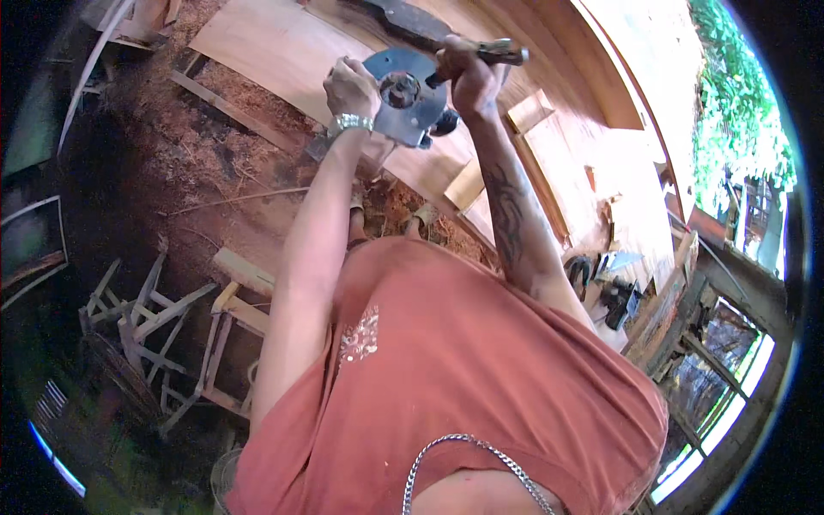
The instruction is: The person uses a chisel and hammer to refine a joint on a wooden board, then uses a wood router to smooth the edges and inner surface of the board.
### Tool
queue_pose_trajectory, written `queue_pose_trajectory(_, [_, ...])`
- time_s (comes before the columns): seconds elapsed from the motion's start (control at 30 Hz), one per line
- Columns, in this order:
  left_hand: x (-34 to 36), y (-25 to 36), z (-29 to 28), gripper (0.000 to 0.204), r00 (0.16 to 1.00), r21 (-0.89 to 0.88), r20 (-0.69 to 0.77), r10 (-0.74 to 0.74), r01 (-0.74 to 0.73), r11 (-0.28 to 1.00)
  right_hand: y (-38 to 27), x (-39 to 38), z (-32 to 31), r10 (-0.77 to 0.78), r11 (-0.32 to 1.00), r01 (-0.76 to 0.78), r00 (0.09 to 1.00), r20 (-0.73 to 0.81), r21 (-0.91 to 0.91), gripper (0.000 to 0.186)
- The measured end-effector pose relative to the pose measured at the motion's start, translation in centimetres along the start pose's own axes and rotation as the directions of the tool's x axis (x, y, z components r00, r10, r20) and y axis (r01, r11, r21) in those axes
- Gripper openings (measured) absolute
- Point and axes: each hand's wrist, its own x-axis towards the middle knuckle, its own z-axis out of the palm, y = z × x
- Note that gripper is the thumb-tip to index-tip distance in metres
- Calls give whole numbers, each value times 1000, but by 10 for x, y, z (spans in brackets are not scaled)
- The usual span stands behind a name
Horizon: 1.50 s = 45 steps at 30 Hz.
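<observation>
My left hand, with a metal watch at the wrist, is closed on the left side of a router. The router's round, flat metal base faces me, with a dark opening in the middle and a black knob at its lower right. My right hand grips the handle of a machete just to the right of the router. The machete's dark, wide blade points up and left, above the base plate. Where the fingers wrap the handle, part of it is hidden.
Beneath my hands lies a wooden sheet with wood pieces near its edge. Power tools rest at the right. Wooden stool frames stand at the left. Sawdust covers the floor.
</observation>
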Motion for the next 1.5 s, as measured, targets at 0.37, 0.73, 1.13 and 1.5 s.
queue_pose_trajectory(0.37, [10,-10,7,23,996,99,-34,88,-84,992,35,69,63,28,999,-33,980,197,17,17])
queue_pose_trajectory(0.73, [5,-23,13,25,996,56,-1,88,-88,995,-3,54,43,153,986,-150,988,-31,68,16])
queue_pose_trajectory(1.13, [8,-18,10,30,991,109,-47,128,-122,986,-26,-8,0,-188,977,194,980,68,-91,17])
queue_pose_trajectory(1.5, [4,-13,4,34,991,153,-7,133,-130,980,-36,-24,16,-244,964,245,969,23,-104,28])
